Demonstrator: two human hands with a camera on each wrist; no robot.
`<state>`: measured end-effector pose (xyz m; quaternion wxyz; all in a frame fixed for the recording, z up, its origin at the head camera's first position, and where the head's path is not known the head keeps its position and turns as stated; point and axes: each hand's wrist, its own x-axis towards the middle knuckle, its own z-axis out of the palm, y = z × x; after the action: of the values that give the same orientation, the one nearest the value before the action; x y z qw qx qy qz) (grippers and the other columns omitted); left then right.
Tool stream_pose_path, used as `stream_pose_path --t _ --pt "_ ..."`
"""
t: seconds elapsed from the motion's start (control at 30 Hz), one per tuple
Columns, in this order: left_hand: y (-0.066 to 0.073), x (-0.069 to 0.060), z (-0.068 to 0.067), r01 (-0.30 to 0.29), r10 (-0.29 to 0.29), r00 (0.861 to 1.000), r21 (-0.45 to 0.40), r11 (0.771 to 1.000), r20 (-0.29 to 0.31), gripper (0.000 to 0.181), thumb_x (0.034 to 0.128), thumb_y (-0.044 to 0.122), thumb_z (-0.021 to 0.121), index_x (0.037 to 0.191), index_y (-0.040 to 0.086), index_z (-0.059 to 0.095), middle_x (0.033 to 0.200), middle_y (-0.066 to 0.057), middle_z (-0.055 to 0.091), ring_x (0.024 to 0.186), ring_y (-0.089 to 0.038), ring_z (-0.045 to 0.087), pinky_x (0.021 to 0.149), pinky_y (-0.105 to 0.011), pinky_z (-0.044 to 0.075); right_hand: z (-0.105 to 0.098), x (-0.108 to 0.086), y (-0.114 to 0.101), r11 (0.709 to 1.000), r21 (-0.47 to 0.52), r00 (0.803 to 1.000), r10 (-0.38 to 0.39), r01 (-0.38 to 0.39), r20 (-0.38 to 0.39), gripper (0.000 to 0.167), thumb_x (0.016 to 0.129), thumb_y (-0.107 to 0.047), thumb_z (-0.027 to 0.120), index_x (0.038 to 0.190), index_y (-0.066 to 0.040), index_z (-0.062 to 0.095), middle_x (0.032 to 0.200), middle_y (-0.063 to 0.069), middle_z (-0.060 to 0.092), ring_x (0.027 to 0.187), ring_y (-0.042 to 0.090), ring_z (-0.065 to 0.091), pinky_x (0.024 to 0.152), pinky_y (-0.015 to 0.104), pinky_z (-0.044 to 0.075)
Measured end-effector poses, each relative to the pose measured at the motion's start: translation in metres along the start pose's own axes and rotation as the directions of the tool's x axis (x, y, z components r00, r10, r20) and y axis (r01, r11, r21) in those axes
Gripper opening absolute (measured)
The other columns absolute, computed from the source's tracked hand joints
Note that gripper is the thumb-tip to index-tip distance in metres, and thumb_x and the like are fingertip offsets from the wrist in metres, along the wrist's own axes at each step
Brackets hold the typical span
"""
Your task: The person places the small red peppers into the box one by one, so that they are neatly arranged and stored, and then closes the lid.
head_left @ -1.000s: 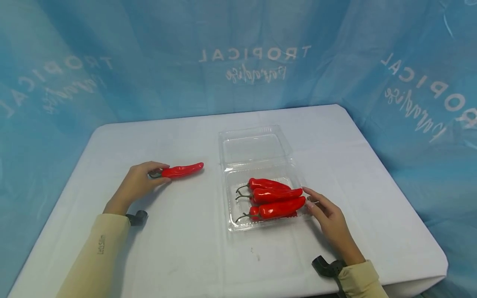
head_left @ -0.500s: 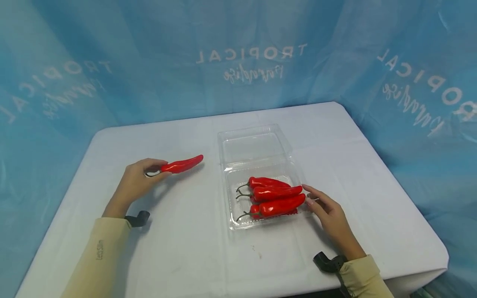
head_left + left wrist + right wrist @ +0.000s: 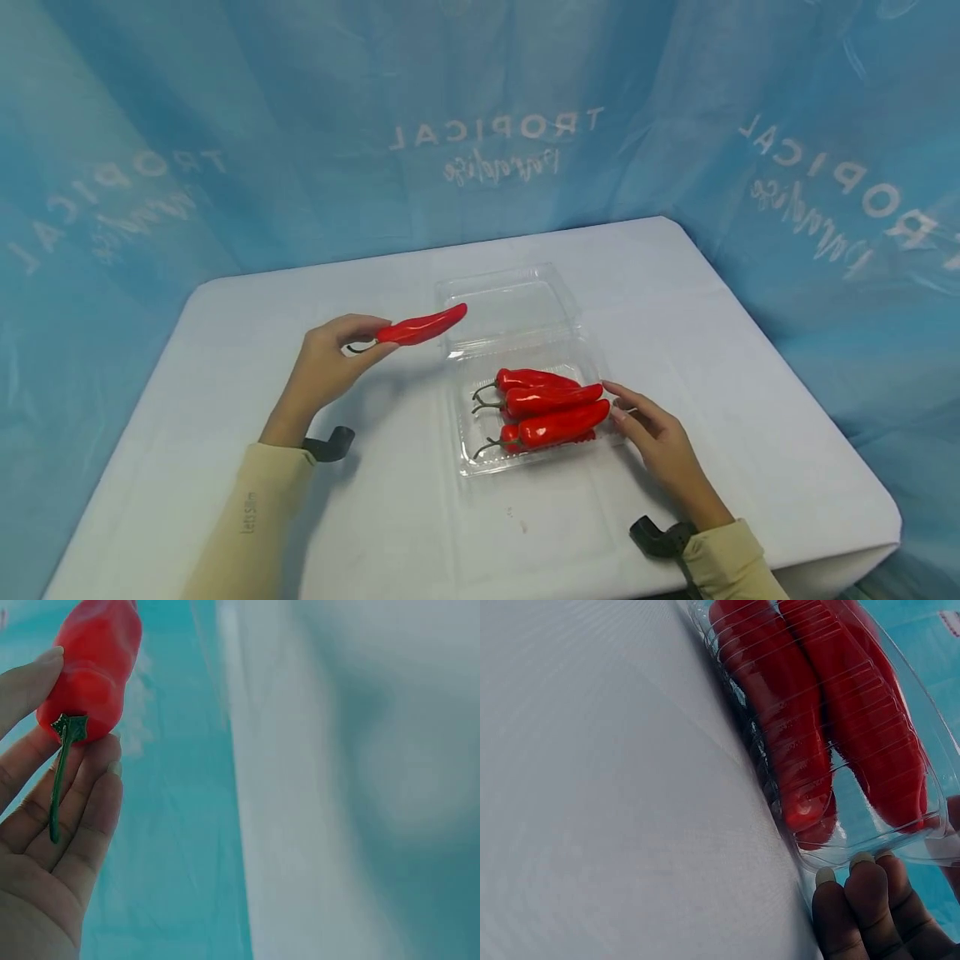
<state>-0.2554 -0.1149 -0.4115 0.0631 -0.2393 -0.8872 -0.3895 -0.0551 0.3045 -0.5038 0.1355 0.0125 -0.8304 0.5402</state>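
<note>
In the head view my left hand (image 3: 330,358) pinches a red chili pepper (image 3: 420,327) near its stem end, in the air above the table. The left wrist view shows the thumb and fingers on the pepper's wide end (image 3: 94,682), its green stem hanging over the palm. A clear plastic clamshell container (image 3: 461,429) lies opened out, with several red chili peppers (image 3: 558,425) in its base. My right hand (image 3: 663,442) holds the base's right edge. In the right wrist view its fingers (image 3: 866,889) touch the container's end wall; the thumb is partly cut off.
The container's clear lid (image 3: 510,308) lies flat behind its base. A white cloth (image 3: 390,517) covers the table. Blue printed curtains (image 3: 315,150) hang behind the table and at both sides.
My left hand has lifted the chili pepper off the table and carried it right, towards the container. The right hand stays at the container's edge. The head view has shifted slightly.
</note>
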Motion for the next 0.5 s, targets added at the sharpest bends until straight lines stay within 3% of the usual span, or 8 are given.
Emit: stream_pose_path --t 0.23,0.5 --pt "0.031 0.011 0.018 -0.108 0.109 0.992 -0.021 0.994 0.055 0.040 0.0878 0.040 0.082 0.120 0.017 0.076 0.115 0.003 0.072 0.104 -0.025 0.068 0.084 -0.045 0.060 0.014 0.007 0.002 1.000 0.020 1.000 0.003 -0.003 0.019 0.042 0.104 -0.018 0.061 0.146 -0.021 0.058 0.121 0.003 0.065 0.100 0.020 0.067 0.083 0.023 0.058" --pt "0.057 0.023 0.041 -0.184 0.189 0.976 -0.055 0.981 0.106 0.037 0.0877 0.032 0.083 0.120 0.016 0.076 0.110 0.005 0.073 0.101 -0.026 0.069 0.083 -0.043 0.061 0.010 0.011 0.000 1.000 0.023 1.000 -0.015 0.014 0.026 0.042 0.104 -0.017 0.061 0.146 -0.020 0.057 0.119 0.003 0.065 0.099 0.021 0.067 0.083 0.023 0.058"
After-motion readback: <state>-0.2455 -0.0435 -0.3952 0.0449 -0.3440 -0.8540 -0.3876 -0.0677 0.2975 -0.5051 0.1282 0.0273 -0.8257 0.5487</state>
